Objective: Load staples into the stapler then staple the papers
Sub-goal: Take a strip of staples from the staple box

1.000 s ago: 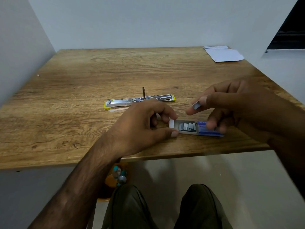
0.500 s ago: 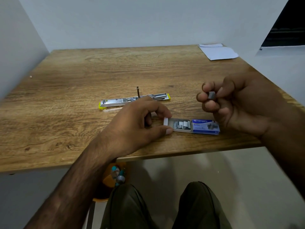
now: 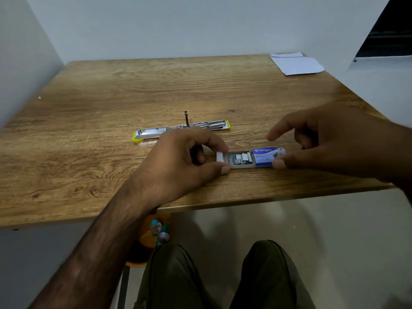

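The silver stapler [image 3: 182,130] with yellow ends lies opened flat at mid-table, its pusher rod standing up. In front of it sits the staple box [image 3: 266,156], its blue sleeve slid right so the white tray [image 3: 239,159] shows several loose staple strips. My left hand [image 3: 182,161] pinches the tray's left end between thumb and index finger. My right hand [image 3: 323,141] has its thumb on the sleeve's near right corner and fingers behind it, index finger stretched out. No staple strip shows in that hand. The white papers [image 3: 294,64] lie at the far right corner.
The wooden table [image 3: 89,108] is hemmed by white walls on the left and back. Its near edge runs just below the box. Under it stands a stool with small bottles [image 3: 159,230], and my knees show below.
My right hand, which held a staple strip raised above the box, has dropped down onto the blue sleeve. The left hand has stayed on the tray's end.
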